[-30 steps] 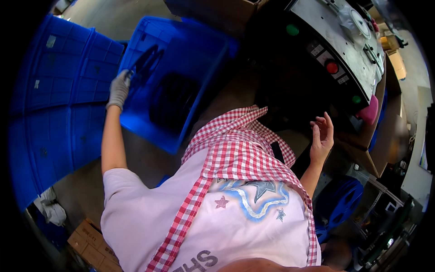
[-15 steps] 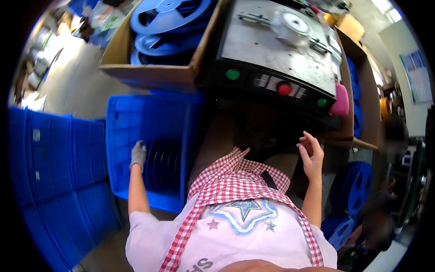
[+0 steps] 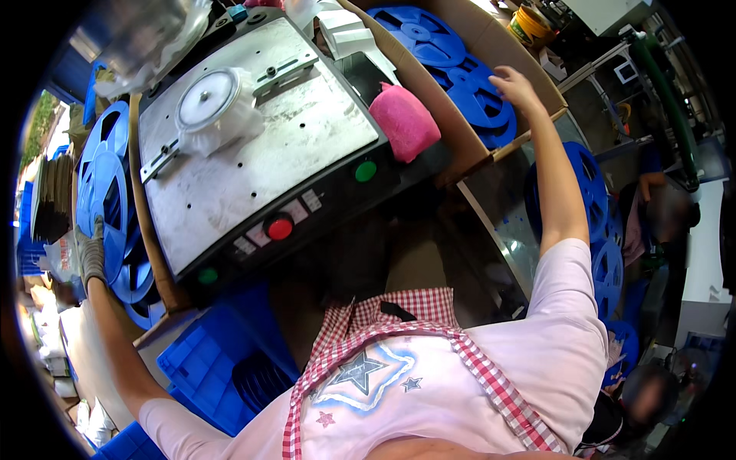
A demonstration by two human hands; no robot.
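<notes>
Light-blue plastic reel with open spokes (image 3: pixel 92 195) leans among similar ones at the left of the frame. On its rim rests the thumb of the grey-gloved left hand (image 3: pixel 90 249); I cannot tell whether the hidden fingers grip it. Well apart, at upper right, the bare right hand (image 3: pixel 515 88), fingers loosely curled and parted, reaches over darker-blue spoked reels (image 3: pixel 460 77) in a brown cardboard box (image 3: pixel 448 146); contact is unclear. Between them sits a silver-topped black machine (image 3: pixel 284 146).
</notes>
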